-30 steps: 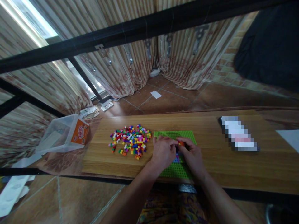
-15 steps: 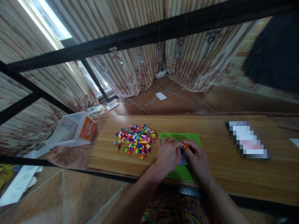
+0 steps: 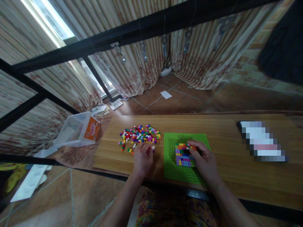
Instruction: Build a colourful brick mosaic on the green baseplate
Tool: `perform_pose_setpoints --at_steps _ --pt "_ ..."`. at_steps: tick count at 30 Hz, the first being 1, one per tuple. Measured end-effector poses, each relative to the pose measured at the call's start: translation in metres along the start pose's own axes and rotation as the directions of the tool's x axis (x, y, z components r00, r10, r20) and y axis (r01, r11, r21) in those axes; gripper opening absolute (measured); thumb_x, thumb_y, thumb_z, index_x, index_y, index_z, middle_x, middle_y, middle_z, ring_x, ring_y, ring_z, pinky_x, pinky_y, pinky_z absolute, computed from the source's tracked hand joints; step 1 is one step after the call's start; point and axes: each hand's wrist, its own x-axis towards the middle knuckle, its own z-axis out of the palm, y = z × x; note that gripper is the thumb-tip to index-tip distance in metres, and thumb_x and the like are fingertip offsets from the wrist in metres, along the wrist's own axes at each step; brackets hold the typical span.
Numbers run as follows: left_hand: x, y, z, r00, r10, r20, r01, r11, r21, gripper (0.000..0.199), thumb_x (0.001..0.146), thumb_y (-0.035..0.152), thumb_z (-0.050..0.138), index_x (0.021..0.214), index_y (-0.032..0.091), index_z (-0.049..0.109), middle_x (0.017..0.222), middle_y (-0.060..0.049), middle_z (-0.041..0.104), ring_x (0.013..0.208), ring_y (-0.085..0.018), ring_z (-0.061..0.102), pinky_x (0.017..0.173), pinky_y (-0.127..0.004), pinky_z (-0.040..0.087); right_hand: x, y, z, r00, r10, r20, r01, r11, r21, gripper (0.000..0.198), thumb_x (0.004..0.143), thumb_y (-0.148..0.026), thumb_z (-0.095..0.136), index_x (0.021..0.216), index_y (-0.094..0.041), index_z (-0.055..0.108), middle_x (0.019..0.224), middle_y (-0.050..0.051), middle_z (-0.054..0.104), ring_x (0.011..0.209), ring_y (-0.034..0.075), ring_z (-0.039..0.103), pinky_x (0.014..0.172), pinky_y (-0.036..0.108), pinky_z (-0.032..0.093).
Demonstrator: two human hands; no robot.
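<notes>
A green studded baseplate [image 3: 170, 170] lies on the wooden table in front of me. Near its middle is a mosaic of small building bricks [image 3: 183, 159] in purple, blue, yellow, orange and red. My right hand [image 3: 204, 159] rests over the right side of this mosaic, thumb and forefinger bent together at its upper edge; what is between them is too small to name. To the left lies a loose pile of many-coloured bricks [image 3: 139, 135]. At the pile's near edge is my left hand [image 3: 143, 159], fingers curled down, their tips partly hidden among the bricks.
A phone with a blurred screen [image 3: 262, 142] lies on the table's right side. Past the table's left end stands a clear plastic box [image 3: 75, 127] with an orange label. A dark metal rail [image 3: 132, 34] crosses before striped curtains [image 3: 146, 75]. Papers [image 3: 166, 94] lie on the tiled floor.
My left hand has left the baseplate and moved left to the brick pile. My right hand stays at the mosaic, which is now more exposed. The view has shifted slightly.
</notes>
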Motion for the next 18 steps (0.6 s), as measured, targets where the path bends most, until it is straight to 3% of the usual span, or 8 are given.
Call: perform_pose_setpoints --at_steps 7,12,18 --pt "0.004 -0.006 -0.005 0.998 0.008 0.069 -0.025 0.967 0.255 0.024 0.084 0.019 0.055 0.1 0.029 0.07 0.11 -0.004 0.064 0.103 -0.023 0.055 0.092 -0.04 0.04 -0.001 0.001 0.0 1.0 -0.021 -0.01 0.021 1.0 -0.006 0.019 0.083 -0.036 0.06 0.096 -0.026 0.069 0.107 0.005 0.064 0.103 0.023 0.059 0.093 0.043 0.045" --pt "0.007 0.001 -0.003 0.995 0.026 0.093 -0.054 0.948 0.313 0.026 0.082 0.024 0.058 0.104 0.03 0.069 0.116 -0.005 0.061 0.109 -0.026 0.051 0.095 -0.043 0.036 -0.001 -0.001 0.0 1.0 -0.02 -0.009 0.02 1.0 -0.015 0.02 0.083 -0.036 0.06 0.097 -0.026 0.069 0.107 0.005 0.064 0.103 0.023 0.059 0.093 0.043 0.045" --pt "0.01 0.005 -0.002 0.989 0.055 0.139 -0.099 0.937 0.336 0.044 0.076 0.016 0.058 0.117 0.032 0.064 0.121 -0.005 0.058 0.11 -0.028 0.049 0.097 -0.047 0.034 -0.001 0.001 -0.001 0.999 -0.033 -0.006 0.033 0.999 -0.023 0.02 0.084 -0.036 0.059 0.098 -0.026 0.069 0.107 0.005 0.065 0.103 0.022 0.059 0.094 0.042 0.045"
